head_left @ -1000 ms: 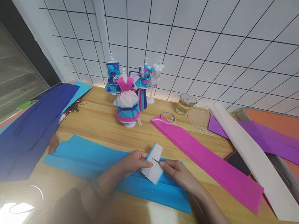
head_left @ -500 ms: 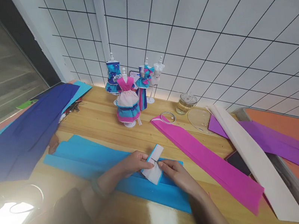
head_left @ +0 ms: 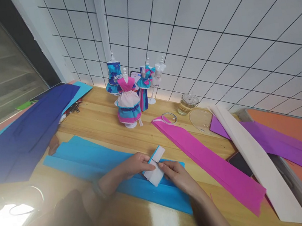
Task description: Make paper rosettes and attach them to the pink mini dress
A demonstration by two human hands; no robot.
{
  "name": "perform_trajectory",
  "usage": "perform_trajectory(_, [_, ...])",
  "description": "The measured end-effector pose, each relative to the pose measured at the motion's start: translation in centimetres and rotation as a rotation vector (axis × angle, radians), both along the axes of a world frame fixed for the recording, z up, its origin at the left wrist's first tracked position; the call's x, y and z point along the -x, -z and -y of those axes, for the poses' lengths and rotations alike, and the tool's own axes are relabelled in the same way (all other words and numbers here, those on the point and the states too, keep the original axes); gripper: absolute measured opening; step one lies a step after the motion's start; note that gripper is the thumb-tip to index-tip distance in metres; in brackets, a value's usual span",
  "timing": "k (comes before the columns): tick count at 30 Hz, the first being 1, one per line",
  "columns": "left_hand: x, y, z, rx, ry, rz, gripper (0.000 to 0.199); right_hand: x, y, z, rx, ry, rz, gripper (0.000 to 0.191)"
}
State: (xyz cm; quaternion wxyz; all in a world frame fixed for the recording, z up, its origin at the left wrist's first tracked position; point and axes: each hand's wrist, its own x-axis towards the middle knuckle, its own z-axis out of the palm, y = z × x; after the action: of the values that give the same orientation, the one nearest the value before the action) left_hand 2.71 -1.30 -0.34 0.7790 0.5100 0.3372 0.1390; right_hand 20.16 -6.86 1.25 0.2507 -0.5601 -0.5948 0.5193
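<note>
Over a strip of light blue cloth (head_left: 89,155), my left hand (head_left: 138,163) pinches a small folded white piece of cloth with a blue edge (head_left: 153,177) between thumb and fingers. My right hand (head_left: 176,172) is closed at the right side of that piece. A thin dark needle-like piece (head_left: 154,161) runs from its fingertips across the white cloth; whether it is a needle or thread is too small to tell. The blue strip lies on the wooden table under both hands.
Behind stand small mannequins in doll dresses (head_left: 128,103) and a bare one (head_left: 159,74). To the right lie a pink cloth strip (head_left: 210,161), a white strip (head_left: 257,161), a purple strip (head_left: 295,153), a glass jar (head_left: 187,104) and a ring (head_left: 169,118). Dark blue cloth (head_left: 28,132) lies left.
My right fingertips have shifted very slightly left against the white piece, and its blue lower right edge shows less. Everything else stays in place.
</note>
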Motion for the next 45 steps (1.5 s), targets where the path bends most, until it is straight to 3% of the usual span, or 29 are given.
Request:
perform_trajectory(23, [-0.3, -0.5, 0.1, 0.004, -0.035, -0.012, 0.017, 0.3, 0.8, -0.1, -0.064, 0.071, -0.03, 0.041])
perform_trajectory(45, [0.1, -0.1, -0.2, 0.005, -0.016, 0.038, 0.021, -0.6, -0.4, -0.1, -0.093, 0.119, -0.016, 0.04])
